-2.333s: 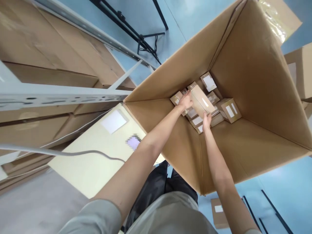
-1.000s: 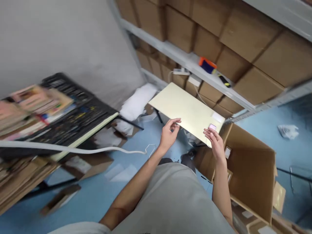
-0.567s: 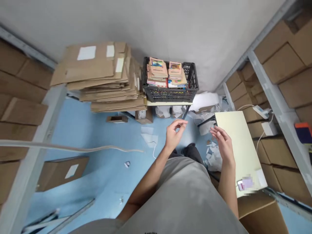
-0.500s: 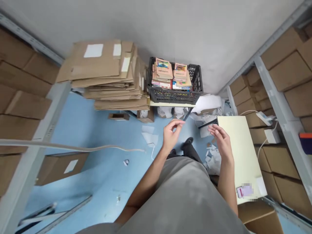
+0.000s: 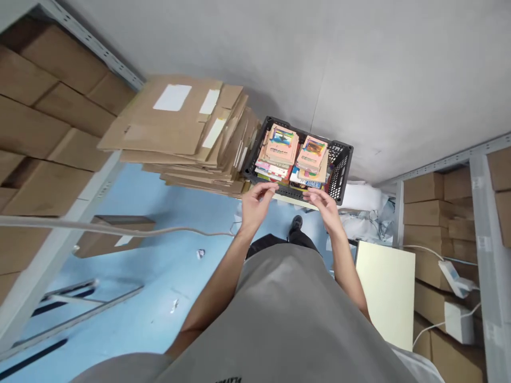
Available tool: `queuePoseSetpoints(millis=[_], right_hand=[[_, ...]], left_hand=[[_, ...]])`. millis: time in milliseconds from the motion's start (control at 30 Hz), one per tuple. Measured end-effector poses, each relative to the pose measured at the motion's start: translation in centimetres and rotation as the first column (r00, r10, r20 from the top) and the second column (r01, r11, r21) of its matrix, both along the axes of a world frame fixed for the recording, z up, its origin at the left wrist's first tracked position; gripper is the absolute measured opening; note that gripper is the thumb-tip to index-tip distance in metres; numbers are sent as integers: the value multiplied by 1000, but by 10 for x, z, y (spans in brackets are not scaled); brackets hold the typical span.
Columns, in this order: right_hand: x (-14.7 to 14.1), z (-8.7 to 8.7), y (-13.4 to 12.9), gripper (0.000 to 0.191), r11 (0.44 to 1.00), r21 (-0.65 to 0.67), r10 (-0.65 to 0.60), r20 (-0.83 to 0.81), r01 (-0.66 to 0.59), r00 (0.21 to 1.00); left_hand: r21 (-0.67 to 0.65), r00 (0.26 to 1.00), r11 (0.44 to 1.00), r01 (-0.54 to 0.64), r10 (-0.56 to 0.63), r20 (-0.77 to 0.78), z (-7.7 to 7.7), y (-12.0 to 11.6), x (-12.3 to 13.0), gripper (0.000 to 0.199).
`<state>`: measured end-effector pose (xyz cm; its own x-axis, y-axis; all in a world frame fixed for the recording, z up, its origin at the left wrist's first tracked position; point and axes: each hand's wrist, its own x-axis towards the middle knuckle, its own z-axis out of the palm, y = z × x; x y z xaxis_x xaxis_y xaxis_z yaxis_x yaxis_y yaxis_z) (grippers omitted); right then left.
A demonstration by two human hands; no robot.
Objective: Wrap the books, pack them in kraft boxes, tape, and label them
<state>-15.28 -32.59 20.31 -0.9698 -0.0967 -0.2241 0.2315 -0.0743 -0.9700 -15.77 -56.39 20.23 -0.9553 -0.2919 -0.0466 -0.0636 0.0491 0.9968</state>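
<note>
A black plastic crate (image 5: 339, 178) stands on a table against the wall, holding two stacks of booklets with pink covers. My left hand (image 5: 255, 207) is by the crate's front left edge, its fingers loosely bent and the thumb a little apart from them. My right hand (image 5: 325, 210) is at the front right edge, fingers loosely stretched. Nothing shows in either hand. Whether the fingertips touch the crate, I cannot tell. The left stack of booklets (image 5: 282, 146) and the right stack of booklets (image 5: 313, 154) lie just beyond my fingers.
Flattened cardboard boxes (image 5: 171, 125) are piled left of the crate. Shelves of cartons (image 5: 72, 111) flank both sides. A pale table (image 5: 385, 292) stands at my right, near a white power strip (image 5: 457, 276). A cable (image 5: 139, 233) crosses at left above the blue floor.
I have moved forward, closer to the crate. Both hands have reached from in front of my body to the crate's front edge, and the right hand has come nearer the left.
</note>
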Motion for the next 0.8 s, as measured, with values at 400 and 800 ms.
queuePoseSetpoints(millis=[400,800], right_hand=[[-144,-57,-38,59,992,9,124,80,-125,989],[-180,-81,-83,46,954,285,-112,40,96,993]], left_hand=[[-68,986,986,-151,156,62,-27,-8,-121,23],[-430,970,899,88,21,241,-72,-41,-193,23]])
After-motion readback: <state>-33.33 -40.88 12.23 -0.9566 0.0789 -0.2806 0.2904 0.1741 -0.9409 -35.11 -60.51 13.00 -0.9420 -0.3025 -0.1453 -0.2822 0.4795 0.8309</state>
